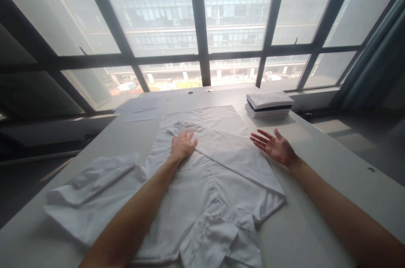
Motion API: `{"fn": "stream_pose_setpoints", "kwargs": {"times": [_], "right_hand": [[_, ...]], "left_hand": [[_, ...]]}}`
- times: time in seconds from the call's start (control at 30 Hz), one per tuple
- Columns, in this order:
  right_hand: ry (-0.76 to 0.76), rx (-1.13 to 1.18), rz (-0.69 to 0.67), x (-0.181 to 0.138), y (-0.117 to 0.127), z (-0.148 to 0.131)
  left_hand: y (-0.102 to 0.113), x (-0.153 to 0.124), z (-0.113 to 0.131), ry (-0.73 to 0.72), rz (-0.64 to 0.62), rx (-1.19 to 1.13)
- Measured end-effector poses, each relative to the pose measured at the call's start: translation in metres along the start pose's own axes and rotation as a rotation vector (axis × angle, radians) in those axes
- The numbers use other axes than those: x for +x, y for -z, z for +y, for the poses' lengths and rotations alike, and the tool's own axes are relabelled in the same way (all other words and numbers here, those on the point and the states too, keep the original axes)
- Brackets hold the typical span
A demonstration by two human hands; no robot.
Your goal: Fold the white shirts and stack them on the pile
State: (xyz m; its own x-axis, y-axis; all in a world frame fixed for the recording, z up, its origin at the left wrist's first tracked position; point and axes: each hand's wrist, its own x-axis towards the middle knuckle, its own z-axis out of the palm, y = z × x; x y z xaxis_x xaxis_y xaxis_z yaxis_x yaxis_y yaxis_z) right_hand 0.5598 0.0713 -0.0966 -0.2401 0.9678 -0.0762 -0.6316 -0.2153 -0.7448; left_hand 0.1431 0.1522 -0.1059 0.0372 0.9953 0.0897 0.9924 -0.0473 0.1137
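A white button-up shirt point(202, 183) lies spread on the white table, its collar towards me and its hem towards the window. One sleeve is folded across the front from the right; the other sleeve point(95, 183) stretches out loosely to the left, rumpled. My left hand point(184, 144) rests flat on the shirt front near the end of the folded sleeve, fingers spread. Just off the shirt's right edge, my right hand point(274, 146) is held with its palm turned up and inward, fingers stretched, holding nothing.
At the far right of the table point(319, 175) sits a stack of folded garments point(268, 103), white with a dark layer. Thin white sheets point(142, 109) lie at the far left. Large framed windows point(202, 14) rise behind the table, and a dark curtain point(373, 52) hangs at right.
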Motion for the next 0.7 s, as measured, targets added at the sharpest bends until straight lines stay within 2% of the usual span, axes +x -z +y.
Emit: {"fn": "stream_pose_setpoints", "kwargs": {"times": [0.27, 0.43, 0.6, 0.7], "right_hand": [[-0.161, -0.159, -0.18, -0.006, -0.004, 0.003], [-0.249, -0.282, -0.194, -0.006, 0.004, 0.004], [-0.468, -0.41, -0.385, -0.016, 0.0, 0.001], [-0.515, -0.426, -0.481, -0.021, -0.009, 0.0]], "left_hand": [[-0.002, 0.002, -0.001, 0.001, -0.004, 0.002], [-0.001, 0.001, -0.001, 0.0, -0.005, -0.006], [-0.001, 0.001, -0.001, -0.003, -0.007, -0.007], [-0.001, 0.001, -0.002, -0.002, -0.005, -0.008]]}}
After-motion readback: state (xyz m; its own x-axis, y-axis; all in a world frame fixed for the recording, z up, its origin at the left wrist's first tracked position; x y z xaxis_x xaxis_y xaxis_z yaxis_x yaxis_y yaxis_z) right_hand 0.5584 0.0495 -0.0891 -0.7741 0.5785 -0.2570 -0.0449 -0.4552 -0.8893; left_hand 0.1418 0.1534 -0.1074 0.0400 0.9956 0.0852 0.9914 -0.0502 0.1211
